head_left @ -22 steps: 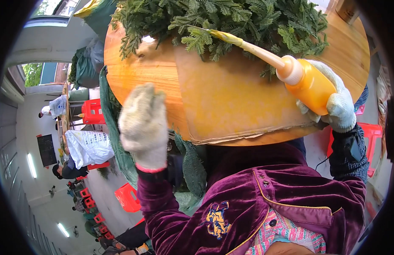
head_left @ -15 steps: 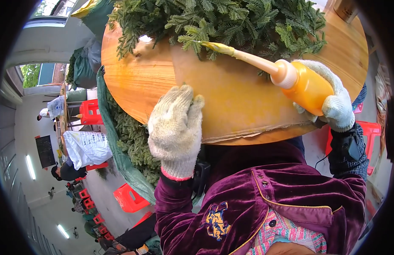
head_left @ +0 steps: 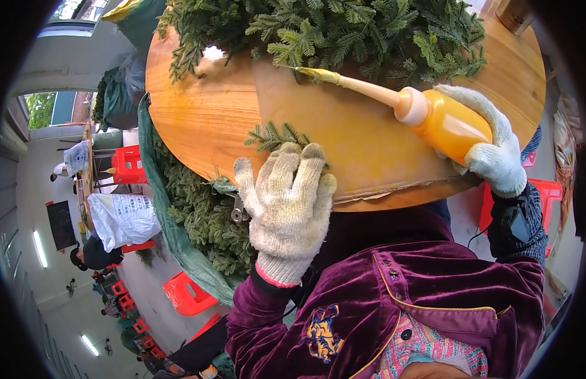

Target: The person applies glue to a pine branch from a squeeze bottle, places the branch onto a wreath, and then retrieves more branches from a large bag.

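My left hand (head_left: 289, 205), in a cream knit glove, lies with its fingers spread near the table's front edge. Its fingertips rest at a small green fir sprig (head_left: 277, 135), partly hidden beneath them. My right hand (head_left: 498, 151), also gloved, wraps round a squeeze bottle (head_left: 453, 126) filled with orange-yellow liquid. The bottle is tilted, its long nozzle pointing left over the cardboard sheet (head_left: 362, 151). Yellowish residue coats the nozzle's tip, which is beside a large heap of fir sprigs (head_left: 343, 38) at the far side.
The round wooden table (head_left: 198, 120) carries the cardboard and the heap. Left of it, a green sack (head_left: 155, 183) holds more fir sprigs. A brown container (head_left: 514, 16) stands at the far right. Red stools (head_left: 187, 294) and a white bag (head_left: 123, 220) are farther left, with other people beyond.
My left hand has moved right and its fingers have spread. The fir sprig now shows beyond its fingertips. The squeeze bottle has shifted slightly left in my right hand.
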Tool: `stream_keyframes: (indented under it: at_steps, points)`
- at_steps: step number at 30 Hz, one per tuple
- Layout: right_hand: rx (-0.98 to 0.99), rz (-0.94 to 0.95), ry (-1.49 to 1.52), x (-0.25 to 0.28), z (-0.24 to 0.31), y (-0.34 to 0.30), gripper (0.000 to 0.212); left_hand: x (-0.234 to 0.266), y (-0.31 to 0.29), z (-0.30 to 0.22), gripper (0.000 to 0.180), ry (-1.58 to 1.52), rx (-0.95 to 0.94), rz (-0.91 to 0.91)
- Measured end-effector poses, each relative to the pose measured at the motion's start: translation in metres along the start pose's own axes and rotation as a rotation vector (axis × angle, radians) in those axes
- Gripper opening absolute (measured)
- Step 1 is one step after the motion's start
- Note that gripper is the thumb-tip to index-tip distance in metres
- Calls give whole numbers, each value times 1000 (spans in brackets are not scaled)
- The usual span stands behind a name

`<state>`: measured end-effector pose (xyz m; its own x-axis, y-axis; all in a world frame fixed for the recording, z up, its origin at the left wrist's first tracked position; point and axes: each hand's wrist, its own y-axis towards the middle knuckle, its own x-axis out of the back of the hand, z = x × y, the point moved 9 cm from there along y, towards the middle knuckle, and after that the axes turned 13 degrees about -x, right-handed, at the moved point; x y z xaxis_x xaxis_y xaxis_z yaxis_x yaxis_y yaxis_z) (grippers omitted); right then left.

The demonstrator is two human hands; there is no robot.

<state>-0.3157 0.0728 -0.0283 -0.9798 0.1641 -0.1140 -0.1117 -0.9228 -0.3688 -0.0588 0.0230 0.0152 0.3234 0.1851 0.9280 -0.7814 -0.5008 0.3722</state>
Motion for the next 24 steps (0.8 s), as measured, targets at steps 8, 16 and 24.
stream_keyframes:
  at_steps: [8,16,24]
  points:
    - [61,-12,-267,-19,9,-11,94,-3,15,-3,48,12,32,59]
    - [111,29,-260,-40,14,-8,81,-5,13,8,41,48,19,7]
    - [-48,94,-156,-64,-11,3,115,-12,-15,35,39,-116,154,-174]
